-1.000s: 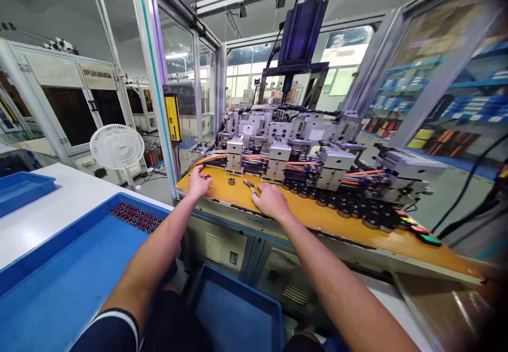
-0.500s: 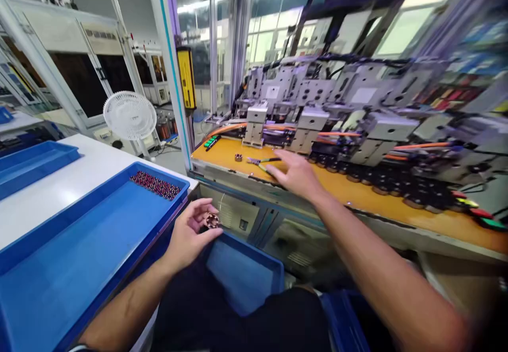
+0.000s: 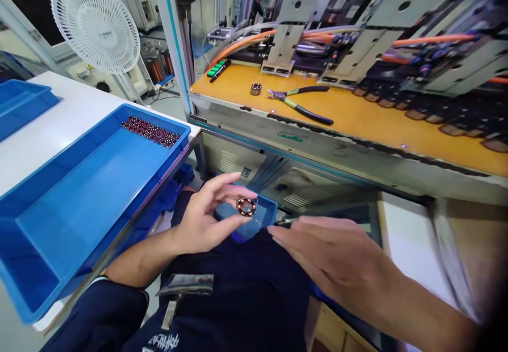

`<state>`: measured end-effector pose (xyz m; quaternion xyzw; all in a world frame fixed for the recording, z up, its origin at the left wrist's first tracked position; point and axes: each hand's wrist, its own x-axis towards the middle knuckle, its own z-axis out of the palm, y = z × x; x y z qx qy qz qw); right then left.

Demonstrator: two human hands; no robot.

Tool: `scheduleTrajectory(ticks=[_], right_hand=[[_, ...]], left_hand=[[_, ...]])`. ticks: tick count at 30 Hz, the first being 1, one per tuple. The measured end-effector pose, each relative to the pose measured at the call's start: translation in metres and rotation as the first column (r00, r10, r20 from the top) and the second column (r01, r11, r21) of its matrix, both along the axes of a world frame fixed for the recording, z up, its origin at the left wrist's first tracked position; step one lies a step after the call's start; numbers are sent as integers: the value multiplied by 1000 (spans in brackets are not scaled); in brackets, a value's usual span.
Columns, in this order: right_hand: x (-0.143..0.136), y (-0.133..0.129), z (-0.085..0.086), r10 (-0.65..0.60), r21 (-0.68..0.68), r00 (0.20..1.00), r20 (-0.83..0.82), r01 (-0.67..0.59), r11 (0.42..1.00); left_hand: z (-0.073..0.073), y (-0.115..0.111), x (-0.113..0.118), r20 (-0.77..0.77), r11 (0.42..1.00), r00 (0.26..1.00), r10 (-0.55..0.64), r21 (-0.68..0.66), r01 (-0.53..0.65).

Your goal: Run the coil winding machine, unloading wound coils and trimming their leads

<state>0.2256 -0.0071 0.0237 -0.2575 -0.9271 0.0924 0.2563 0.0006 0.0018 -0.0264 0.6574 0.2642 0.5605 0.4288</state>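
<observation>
The person's left hand (image 3: 200, 222) is raised in front of the dark blue shirt (image 3: 234, 288), palm turned inward, with the forearm reaching up from the lower left. Its thumb and fingertips are clamped on a small, round, copper-wound ring (image 3: 246, 207), one of the two hands' nearest things. The right hand (image 3: 345, 256) comes in from the lower right, fingers extended toward the ring but apart from it; it is blurred, and whether it grips anything cannot be told.

The ring is held up with its open centre facing the camera, copper-coloured segments showing around a dark rim. It is above a blue plastic bin (image 3: 272, 209).

Beyond, on the orange-topped table (image 3: 369, 124), a similar round part (image 3: 256, 89) sits near the tips of yellow-and-black-handled pliers (image 3: 291, 100). At left, a long blue tray (image 3: 79, 177) contains rows of small dark-red parts (image 3: 151, 131).
</observation>
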Motion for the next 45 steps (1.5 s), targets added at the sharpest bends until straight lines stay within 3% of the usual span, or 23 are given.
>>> scheduleTrajectory(ticks=[3,6,8,11,13,14,18,21,29,33,36,39,42,45], right_hand=[[6,-9,-7,0,-220,995,-95,-21,975],[4,-12,-11,-81,-457,981,-175,-8,890],[-3,-10,-12,-246,-633,931,-268,22,774],[-21,-7,-15,-526,-841,771,-359,-24,540],[-33,-8,-21,-612,-903,702,-364,-103,418],[-38,-9,-25,-635,-913,679,-369,-136,385],[-54,-20,-43,-713,-883,521,-469,-259,392],[-54,-29,-50,-757,-857,414,-506,-341,387],[-43,-28,-47,-722,-874,500,-477,-352,334],[-44,-37,-51,-756,-859,430,-493,-377,346],[-35,-37,-48,-710,-864,493,-503,-295,408],[-26,-28,-34,-645,-868,613,-455,-144,475],[-25,-19,-19,-602,-904,736,-310,-31,427],[-27,-13,-16,-578,-940,774,-258,-64,335]], left_hand=[[-3,1,0,61,998,998,-24,-56,28],[-4,0,-2,48,997,996,-74,-30,76],[-2,-3,-3,-23,994,994,-111,7,111],[1,-6,-3,-168,985,974,-153,48,163],[1,-7,0,-195,983,968,-156,63,171],[0,-7,2,-171,985,975,-143,70,156],[-6,-3,10,55,996,995,-86,23,85],[-9,-1,10,160,992,981,-107,-54,117],[-7,-5,9,47,980,979,-199,-11,199],[-8,-3,8,225,924,937,-269,-216,317],[-4,0,5,317,849,891,-325,-317,422],[-1,2,5,326,815,870,-370,-334,472],[-3,2,7,318,799,863,-393,-346,492],[-7,0,8,289,793,885,-366,-400,459]])
